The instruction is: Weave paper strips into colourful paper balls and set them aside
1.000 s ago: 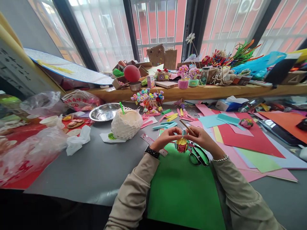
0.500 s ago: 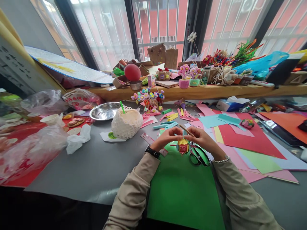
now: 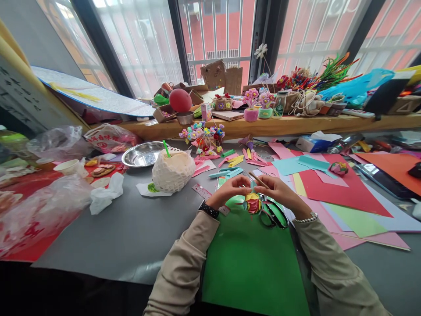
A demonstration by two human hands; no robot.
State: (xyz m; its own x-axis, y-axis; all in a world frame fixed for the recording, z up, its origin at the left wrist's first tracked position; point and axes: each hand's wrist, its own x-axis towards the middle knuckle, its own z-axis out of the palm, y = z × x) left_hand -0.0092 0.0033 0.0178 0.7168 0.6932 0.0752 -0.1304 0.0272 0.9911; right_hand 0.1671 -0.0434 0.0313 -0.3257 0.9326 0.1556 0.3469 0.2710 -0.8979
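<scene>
Between my hands, over the green mat (image 3: 253, 263), hangs a small ball of folded paper (image 3: 252, 204) in yellow, red and light blue. My left hand (image 3: 234, 189) is closed, its fingertips pinching the upper edge of the ball. My right hand (image 3: 276, 189) is closed around a thin brown stick (image 3: 258, 179) that slants above the ball, its fingertips at a light blue strip on top. Exactly what the fingertips press is partly hidden. Black-handled scissors (image 3: 273, 216) lie on the mat just right of the ball.
Folded paper strips (image 3: 232, 161) lie beyond my hands. To the right are coloured sheets (image 3: 342, 188) with another paper ball (image 3: 338, 168). On the left stand a netted coconut (image 3: 174, 171) with a green straw and a metal plate (image 3: 126, 159). Crafts crowd the wooden ledge (image 3: 296, 126).
The paper ball has turned and tipped, showing more of its red and yellow layers. The stick's tilt has shifted a little. My hands stay nearly in place.
</scene>
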